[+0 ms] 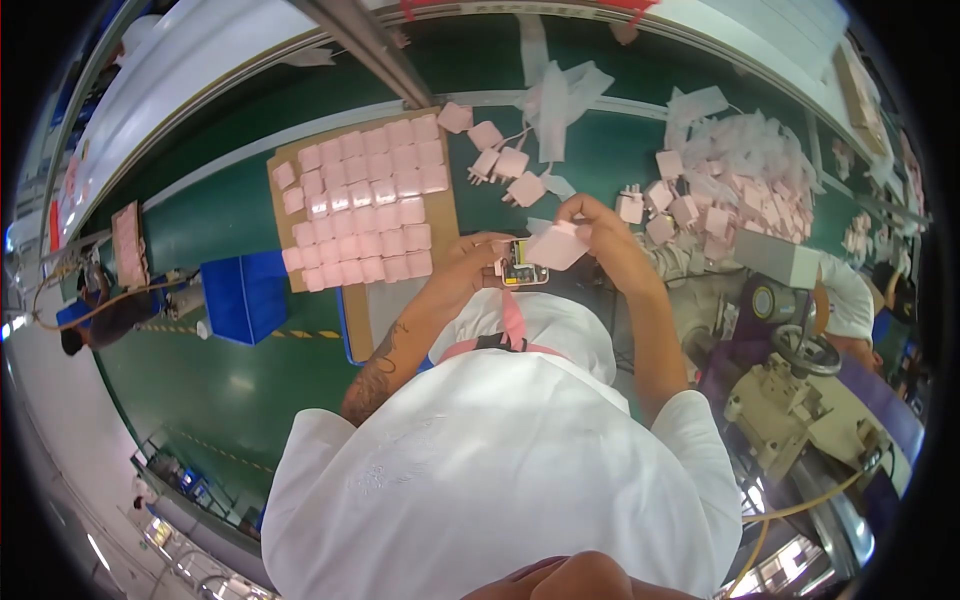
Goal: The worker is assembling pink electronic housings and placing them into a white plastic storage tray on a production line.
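In front of my body, the fingers of my left hand (478,262) are closed on the edge of an open charger housing (524,272), pale-rimmed, with a circuit board showing inside. My right hand (600,235) pinches a flat pale pink piece (557,247) that looks like a cover. It is tilted and overlaps the upper right of the housing; whether the two touch, I cannot tell. Beyond my hands lie several loose pink plug chargers (524,188), some with prongs showing, beside strips of translucent white wrapping (555,110).
Left of my hands, a brown board (446,200) carries rows of pink charger pieces (365,200). A heap of pink chargers (745,205) and wrapping is at the right. A blue bin (243,298) stands at left, a machine with a handwheel (805,350) at right. Other people are nearby.
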Demonstrator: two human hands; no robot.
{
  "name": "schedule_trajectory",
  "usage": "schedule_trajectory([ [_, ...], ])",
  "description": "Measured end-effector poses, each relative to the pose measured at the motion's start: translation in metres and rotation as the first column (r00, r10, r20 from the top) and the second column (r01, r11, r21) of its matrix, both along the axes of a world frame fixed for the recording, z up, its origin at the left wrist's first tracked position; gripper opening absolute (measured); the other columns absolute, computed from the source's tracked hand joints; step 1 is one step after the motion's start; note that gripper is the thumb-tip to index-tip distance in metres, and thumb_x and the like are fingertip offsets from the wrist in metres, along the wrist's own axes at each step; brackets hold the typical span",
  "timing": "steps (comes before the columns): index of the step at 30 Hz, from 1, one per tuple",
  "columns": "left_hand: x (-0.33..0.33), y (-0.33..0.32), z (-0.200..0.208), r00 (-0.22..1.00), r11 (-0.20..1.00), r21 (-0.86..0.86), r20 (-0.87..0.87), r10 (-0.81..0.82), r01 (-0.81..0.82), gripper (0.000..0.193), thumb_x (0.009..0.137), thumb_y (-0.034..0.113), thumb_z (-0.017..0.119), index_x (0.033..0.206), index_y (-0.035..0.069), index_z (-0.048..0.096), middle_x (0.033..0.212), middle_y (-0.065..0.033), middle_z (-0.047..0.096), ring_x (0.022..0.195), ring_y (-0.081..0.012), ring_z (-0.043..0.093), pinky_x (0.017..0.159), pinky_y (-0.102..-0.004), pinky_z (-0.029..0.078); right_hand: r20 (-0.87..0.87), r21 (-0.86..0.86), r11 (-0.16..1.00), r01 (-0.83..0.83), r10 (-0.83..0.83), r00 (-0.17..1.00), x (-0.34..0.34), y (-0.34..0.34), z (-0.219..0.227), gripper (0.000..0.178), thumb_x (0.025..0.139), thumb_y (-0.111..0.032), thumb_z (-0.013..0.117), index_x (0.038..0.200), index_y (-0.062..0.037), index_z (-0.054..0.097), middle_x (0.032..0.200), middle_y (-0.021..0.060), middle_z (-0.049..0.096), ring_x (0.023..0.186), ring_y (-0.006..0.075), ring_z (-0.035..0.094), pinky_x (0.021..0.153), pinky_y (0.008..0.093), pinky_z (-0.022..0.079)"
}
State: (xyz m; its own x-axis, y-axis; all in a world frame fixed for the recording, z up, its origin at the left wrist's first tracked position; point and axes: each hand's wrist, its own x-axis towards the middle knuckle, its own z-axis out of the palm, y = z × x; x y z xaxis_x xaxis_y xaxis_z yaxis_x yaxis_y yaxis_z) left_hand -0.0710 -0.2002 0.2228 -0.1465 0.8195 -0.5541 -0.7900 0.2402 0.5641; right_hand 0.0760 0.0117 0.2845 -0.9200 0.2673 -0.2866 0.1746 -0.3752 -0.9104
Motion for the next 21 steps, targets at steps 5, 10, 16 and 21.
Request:
schedule_trajectory([
  [5,0.011,0.033,0.023,0.994,0.994,0.0,-0.027,-0.105,0.105,0.037,0.101,0.022,0.057,0.125,-0.005,0.06,0.11,-0.0123,0.069,0.094,-0.019,0.071,0.084,-0.0374,0.062,0.114,0.382,0.915,0.128,-0.184,0.976,0.017,-0.018,0.021,0.02,0.096,-0.017,0.052,0.104,-0.0006,0.062,0.091,0.0042,0.063,0.081,0.0121,0.057,0.071,0.0284,0.044],
  [10,0.012,0.044,0.035,0.993,0.993,0.043,0.035,-0.114,0.112,0.037,0.101,0.022,0.057,0.125,-0.006,0.06,0.112,-0.0138,0.068,0.095,-0.0196,0.071,0.086,-0.0368,0.061,-0.168,0.836,0.462,0.294,-0.295,0.941,0.017,-0.034,0.018,0.014,0.092,-0.007,0.058,0.103,-0.0011,0.066,0.094,0.0103,0.067,0.082,0.0216,0.064,0.071,0.0326,0.049],
  [16,0.007,0.043,0.034,0.989,0.988,0.057,0.029,-0.146,0.144,0.036,0.101,0.024,0.057,0.123,-0.005,0.061,0.109,-0.0123,0.069,0.094,-0.0193,0.071,0.084,-0.0359,0.061,-0.302,0.93,0.169,0.326,-0.155,0.941,0.023,-0.035,0.022,0.027,0.074,0.004,0.072,0.099,-0.0048,0.07,0.099,0.0094,0.07,0.083,0.0279,0.066,0.07,0.0331,0.053],
  [21,0.008,0.044,0.044,0.988,0.988,0.037,0.03,-0.149,0.148,0.035,0.101,0.024,0.057,0.123,-0.003,0.063,0.105,-0.0091,0.071,0.089,-0.0176,0.072,0.077,-0.0331,0.062,-0.309,0.951,-0.004,0.31,-0.077,0.948,0.025,-0.042,0.027,0.033,0.066,-0.001,0.076,0.099,-0.0057,0.069,0.103,0.0072,0.071,0.085,0.0285,0.066,0.071,0.0342,0.054],
])
